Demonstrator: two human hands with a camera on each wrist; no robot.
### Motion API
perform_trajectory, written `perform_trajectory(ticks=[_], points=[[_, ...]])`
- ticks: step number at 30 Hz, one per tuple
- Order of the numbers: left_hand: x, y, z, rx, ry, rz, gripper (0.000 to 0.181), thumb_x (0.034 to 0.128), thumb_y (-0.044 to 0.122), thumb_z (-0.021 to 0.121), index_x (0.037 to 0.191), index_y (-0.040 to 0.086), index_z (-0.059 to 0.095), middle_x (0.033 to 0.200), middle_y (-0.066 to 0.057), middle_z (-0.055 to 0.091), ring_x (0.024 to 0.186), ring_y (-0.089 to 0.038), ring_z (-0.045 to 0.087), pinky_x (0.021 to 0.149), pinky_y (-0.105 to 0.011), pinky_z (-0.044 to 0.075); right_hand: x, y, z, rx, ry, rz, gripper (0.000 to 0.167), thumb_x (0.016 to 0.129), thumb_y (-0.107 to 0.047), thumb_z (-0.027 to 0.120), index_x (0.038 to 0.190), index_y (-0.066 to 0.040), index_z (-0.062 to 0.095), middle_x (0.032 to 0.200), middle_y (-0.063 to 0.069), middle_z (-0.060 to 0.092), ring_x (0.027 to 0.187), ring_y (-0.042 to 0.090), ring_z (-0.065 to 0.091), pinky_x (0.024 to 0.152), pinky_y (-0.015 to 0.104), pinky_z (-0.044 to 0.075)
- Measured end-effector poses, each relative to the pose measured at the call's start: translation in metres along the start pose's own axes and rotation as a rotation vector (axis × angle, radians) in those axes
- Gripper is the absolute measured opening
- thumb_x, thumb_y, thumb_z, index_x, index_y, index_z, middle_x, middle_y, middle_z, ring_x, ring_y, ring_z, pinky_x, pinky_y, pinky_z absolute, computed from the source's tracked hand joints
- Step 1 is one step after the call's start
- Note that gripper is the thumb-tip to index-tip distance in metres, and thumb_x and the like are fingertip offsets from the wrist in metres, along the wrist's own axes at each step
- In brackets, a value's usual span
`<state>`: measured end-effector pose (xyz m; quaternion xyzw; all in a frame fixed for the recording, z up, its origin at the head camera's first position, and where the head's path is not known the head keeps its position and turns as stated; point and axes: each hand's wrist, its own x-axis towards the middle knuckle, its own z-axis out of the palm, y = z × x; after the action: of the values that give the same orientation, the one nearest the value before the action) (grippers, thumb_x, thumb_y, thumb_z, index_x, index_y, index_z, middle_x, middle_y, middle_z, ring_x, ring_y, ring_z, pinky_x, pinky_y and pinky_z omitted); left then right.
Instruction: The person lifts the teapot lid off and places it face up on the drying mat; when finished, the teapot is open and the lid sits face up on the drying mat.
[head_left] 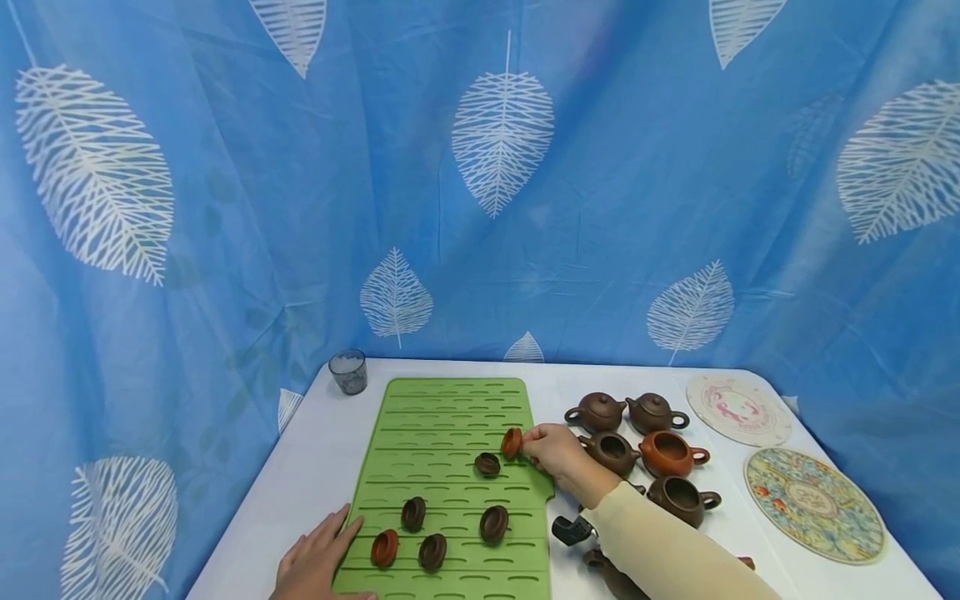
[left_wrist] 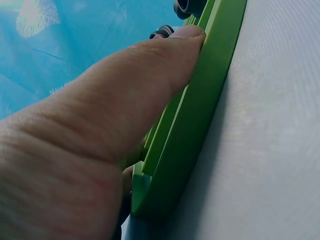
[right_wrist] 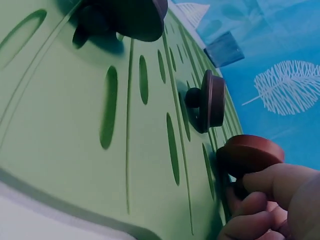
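With its fingertips my right hand (head_left: 557, 452) pinches a reddish-brown teapot lid (head_left: 512, 443) by the knob, at the right side of a green ridged mat (head_left: 450, 396). In the right wrist view this lid (right_wrist: 254, 150) is tilted close to the mat's surface. A dark brown lid (head_left: 487, 465) lies just left of it. Nearer the front, several more lids sit tipped on the mat, among them a red one (head_left: 385, 548) and a dark one (head_left: 494, 525). My left hand (head_left: 317, 560) rests at the mat's front left edge, its thumb (left_wrist: 145, 75) along the green rim.
Right of the mat stand several teapots, including a red lidless one (head_left: 670, 455) and a dark one (head_left: 602, 412); my right forearm hides some. Two round decorated discs (head_left: 813, 504) lie at the far right. A grey glass (head_left: 348, 372) stands at the back left corner.
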<state>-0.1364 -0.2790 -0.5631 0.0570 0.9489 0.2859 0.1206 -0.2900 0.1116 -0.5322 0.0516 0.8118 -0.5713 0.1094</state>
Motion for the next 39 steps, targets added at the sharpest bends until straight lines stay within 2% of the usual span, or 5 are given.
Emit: perform_trajectory(ticks=[10,19,26,34,39], points=[[-0.001,0.001,0.0,0.01,0.016,0.01,0.11,0.0755,0.069,0.083,0.156,0.004,0.048,0.166,-0.027,0.034,0.149,-0.057,0.033,0.119,-0.085,0.026,-0.003,-0.001,-0.007,-0.127,-0.036,-0.001,0.009,0.093,-0.005,0.073,0.086,-0.006,0.067,0.071,0.002,0.057,0.062,0.015,0.049,0.049,0.021,0.041],[-0.001,0.001,0.001,0.006,0.016,0.015,0.108,0.0762,0.068,0.083,0.157,0.004,0.048,0.166,-0.027,0.034,0.149,-0.056,0.033,0.118,-0.084,0.027,-0.007,-0.002,-0.014,-0.15,-0.035,0.028,0.008,0.092,-0.005,0.075,0.089,-0.006,0.068,0.075,0.005,0.06,0.063,0.015,0.05,0.05,0.02,0.042],[-0.002,0.001,0.001,0.023,0.025,0.022,0.108,0.0761,0.068,0.083,0.156,0.004,0.048,0.166,-0.027,0.034,0.149,-0.056,0.034,0.117,-0.084,0.029,-0.013,-0.006,-0.024,-0.21,-0.019,-0.037,0.008,0.092,-0.005,0.074,0.09,-0.006,0.067,0.082,0.006,0.063,0.07,0.016,0.057,0.055,0.022,0.046],[-0.002,0.001,0.0,0.024,0.02,0.015,0.108,0.0768,0.067,0.083,0.156,0.004,0.048,0.166,-0.028,0.034,0.148,-0.057,0.033,0.116,-0.085,0.028,-0.005,-0.032,-0.054,-0.25,0.046,-0.105,0.007,0.097,-0.013,0.071,0.097,-0.006,0.068,0.086,0.008,0.065,0.074,0.02,0.059,0.053,0.027,0.047],[0.0,0.002,0.0,0.012,0.007,0.009,0.109,0.0768,0.068,0.083,0.157,0.004,0.047,0.167,-0.028,0.032,0.149,-0.057,0.031,0.119,-0.085,0.025,0.009,-0.045,-0.089,-0.45,0.097,-0.16,0.011,0.097,-0.016,0.07,0.103,-0.006,0.068,0.094,0.008,0.07,0.081,0.02,0.064,0.063,0.031,0.057]])
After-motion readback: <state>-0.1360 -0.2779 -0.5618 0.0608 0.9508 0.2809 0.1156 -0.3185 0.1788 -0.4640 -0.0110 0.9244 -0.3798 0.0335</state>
